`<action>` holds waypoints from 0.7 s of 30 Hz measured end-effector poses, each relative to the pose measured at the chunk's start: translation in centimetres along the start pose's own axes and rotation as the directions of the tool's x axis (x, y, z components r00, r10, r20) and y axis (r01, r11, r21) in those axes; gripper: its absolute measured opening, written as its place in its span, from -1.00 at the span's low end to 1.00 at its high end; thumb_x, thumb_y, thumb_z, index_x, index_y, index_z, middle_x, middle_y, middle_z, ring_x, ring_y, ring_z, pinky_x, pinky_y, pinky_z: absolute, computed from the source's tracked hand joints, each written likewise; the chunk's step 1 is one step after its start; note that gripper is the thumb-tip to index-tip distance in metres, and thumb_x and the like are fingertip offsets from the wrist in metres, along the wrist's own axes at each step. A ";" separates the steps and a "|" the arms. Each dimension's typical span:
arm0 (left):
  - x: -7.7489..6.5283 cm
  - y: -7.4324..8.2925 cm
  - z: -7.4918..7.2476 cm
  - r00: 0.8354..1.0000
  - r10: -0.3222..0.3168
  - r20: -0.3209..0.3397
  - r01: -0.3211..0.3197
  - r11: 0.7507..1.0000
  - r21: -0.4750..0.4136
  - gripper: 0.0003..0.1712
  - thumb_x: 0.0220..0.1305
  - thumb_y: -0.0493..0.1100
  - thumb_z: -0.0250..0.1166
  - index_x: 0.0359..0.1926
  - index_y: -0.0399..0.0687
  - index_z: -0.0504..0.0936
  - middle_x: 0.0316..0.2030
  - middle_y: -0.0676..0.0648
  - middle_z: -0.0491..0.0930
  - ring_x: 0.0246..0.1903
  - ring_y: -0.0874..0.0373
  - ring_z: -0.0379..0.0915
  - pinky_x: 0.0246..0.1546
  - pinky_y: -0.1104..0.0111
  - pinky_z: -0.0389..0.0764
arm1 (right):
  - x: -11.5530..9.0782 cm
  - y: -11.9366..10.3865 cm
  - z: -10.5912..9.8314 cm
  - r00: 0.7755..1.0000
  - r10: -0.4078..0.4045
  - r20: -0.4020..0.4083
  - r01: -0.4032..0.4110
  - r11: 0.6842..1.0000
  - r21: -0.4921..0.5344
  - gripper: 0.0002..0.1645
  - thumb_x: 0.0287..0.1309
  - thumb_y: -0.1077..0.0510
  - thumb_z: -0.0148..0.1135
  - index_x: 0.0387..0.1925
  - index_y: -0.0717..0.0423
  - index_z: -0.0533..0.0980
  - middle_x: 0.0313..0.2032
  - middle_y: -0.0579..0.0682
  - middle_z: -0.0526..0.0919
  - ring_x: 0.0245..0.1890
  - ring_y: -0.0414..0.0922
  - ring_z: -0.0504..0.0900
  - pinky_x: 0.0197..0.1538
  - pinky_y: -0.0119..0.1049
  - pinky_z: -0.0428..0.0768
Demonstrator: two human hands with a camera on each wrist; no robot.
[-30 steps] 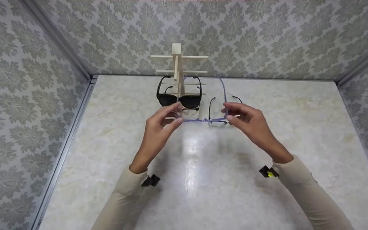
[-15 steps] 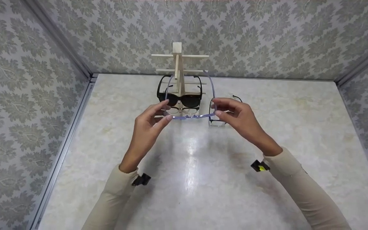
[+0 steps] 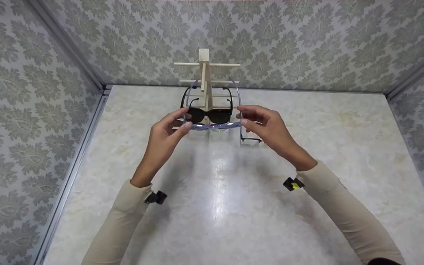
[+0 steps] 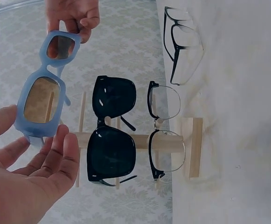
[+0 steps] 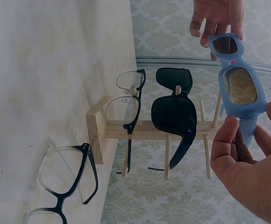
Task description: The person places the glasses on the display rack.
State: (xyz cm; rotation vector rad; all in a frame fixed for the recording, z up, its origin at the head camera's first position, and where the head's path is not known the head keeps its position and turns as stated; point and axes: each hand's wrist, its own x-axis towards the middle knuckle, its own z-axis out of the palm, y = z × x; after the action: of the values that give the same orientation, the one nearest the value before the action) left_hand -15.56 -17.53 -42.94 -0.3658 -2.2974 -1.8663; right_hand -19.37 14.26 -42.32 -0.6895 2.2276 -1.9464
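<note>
Blue-framed sunglasses (image 4: 43, 84) with brown lenses are held up between both hands, temples pointing away toward a wooden glasses stand (image 3: 204, 70). My left hand (image 3: 168, 129) pinches the left hinge end between thumb and fingers. At the opposite end my right hand (image 3: 265, 127) pinches the other hinge and temple. On the stand, black sunglasses (image 4: 111, 128) hang on a middle tier, and half-rim eyeglasses (image 4: 167, 130) sit on the tier below. In the wrist views the blue pair is level with the pegs above the black sunglasses.
Black-and-clear eyeglasses (image 5: 65, 182) lie on the marbled table (image 3: 219, 221), right of the stand and partly hidden by my right hand in the head view. Bare pegs (image 3: 225, 65) stick out near the stand's top. Patterned wall panels (image 3: 307, 44) enclose the back and sides.
Both hands have carried the blue sunglasses left and forward, from right of the stand to in front of it. The frame front has tilted, and its temples now overlap the upper pegs.
</note>
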 end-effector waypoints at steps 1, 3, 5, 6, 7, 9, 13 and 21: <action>0.2 0.0 -0.1 1.000 -0.006 0.006 0.006 1.000 0.000 -0.44 0.60 -0.23 0.37 0.52 -0.23 0.56 0.23 -0.23 0.68 0.11 -0.03 0.68 0.07 0.31 0.74 | 0.2 0.0 0.0 1.000 0.000 -0.001 0.000 1.000 0.005 -0.52 0.57 0.25 0.33 0.42 0.23 0.60 0.22 0.24 0.73 0.22 0.09 0.68 0.01 -0.22 0.73; 0.7 0.1 -0.4 1.000 -0.013 0.013 0.013 1.000 0.003 -0.44 0.61 -0.22 0.36 0.53 -0.23 0.55 0.24 -0.24 0.68 0.11 -0.02 0.68 0.06 0.32 0.74 | 0.5 -0.1 0.1 1.000 0.001 -0.007 -0.001 1.000 0.010 -0.51 0.57 0.25 0.33 0.42 0.23 0.60 0.21 0.20 0.74 0.24 0.13 0.68 0.00 -0.22 0.73; 1.2 0.2 -0.6 1.000 -0.017 0.014 0.017 1.000 0.008 -0.44 0.62 -0.20 0.36 0.53 -0.23 0.55 0.25 -0.24 0.67 0.12 -0.02 0.68 0.06 0.32 0.74 | 0.9 -0.2 0.2 1.000 0.005 -0.010 -0.004 1.000 0.015 -0.51 0.57 0.25 0.33 0.43 0.22 0.59 0.20 0.16 0.75 0.25 0.14 0.67 0.00 -0.23 0.73; 1.4 0.2 -0.7 1.000 -0.017 0.012 0.017 1.000 0.006 -0.44 0.62 -0.20 0.35 0.53 -0.24 0.54 0.25 -0.24 0.67 0.12 -0.03 0.68 0.06 0.31 0.74 | 1.1 -0.2 0.3 1.000 0.006 -0.011 -0.005 1.000 0.014 -0.51 0.57 0.25 0.32 0.43 0.22 0.59 0.20 0.15 0.75 0.24 0.14 0.68 0.00 -0.23 0.73; 1.6 0.3 -0.7 1.000 -0.017 0.013 0.017 1.000 0.006 -0.43 0.63 -0.20 0.35 0.53 -0.24 0.54 0.25 -0.24 0.66 0.12 -0.03 0.68 0.06 0.31 0.75 | 1.3 -0.3 0.3 1.000 0.006 -0.014 -0.006 1.000 0.012 -0.51 0.58 0.25 0.32 0.44 0.23 0.59 0.20 0.15 0.75 0.22 0.13 0.68 -0.01 -0.23 0.72; 1.9 0.3 -0.9 1.000 -0.018 0.013 0.018 1.000 -0.003 -0.44 0.64 -0.20 0.34 0.53 -0.26 0.53 0.26 -0.24 0.65 0.14 -0.04 0.68 0.07 0.30 0.75 | 1.7 -0.3 0.4 1.000 0.009 -0.017 -0.008 1.000 0.014 -0.50 0.58 0.25 0.31 0.44 0.24 0.58 0.20 0.17 0.74 0.19 0.08 0.70 -0.01 -0.22 0.72; 2.6 0.3 -1.1 1.000 -0.016 0.012 0.016 1.000 -0.024 -0.44 0.64 -0.22 0.33 0.53 -0.28 0.53 0.26 -0.25 0.66 0.14 -0.06 0.68 0.08 0.27 0.76 | 2.3 -0.4 0.4 1.000 0.006 -0.020 -0.006 1.000 0.017 -0.49 0.59 0.25 0.30 0.45 0.28 0.56 0.21 0.28 0.71 0.13 -0.01 0.71 -0.01 -0.19 0.72; 3.8 0.6 -1.5 1.000 -0.024 0.008 0.024 1.000 -0.006 -0.44 0.64 -0.20 0.33 0.53 -0.28 0.52 0.23 -0.23 0.68 0.09 0.01 0.70 0.04 0.27 0.76 | 3.1 -0.6 0.5 1.000 0.013 -0.027 -0.013 1.000 0.023 -0.51 0.60 0.22 0.30 0.44 0.27 0.57 0.20 0.36 0.70 0.11 -0.03 0.73 -0.04 -0.24 0.73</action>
State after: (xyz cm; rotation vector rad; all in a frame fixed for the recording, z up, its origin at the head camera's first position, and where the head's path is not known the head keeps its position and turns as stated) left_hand -19.12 -18.59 -41.05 -0.3489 -2.3121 -1.8863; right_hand -21.78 12.50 -41.14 -0.6480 2.2154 -1.9836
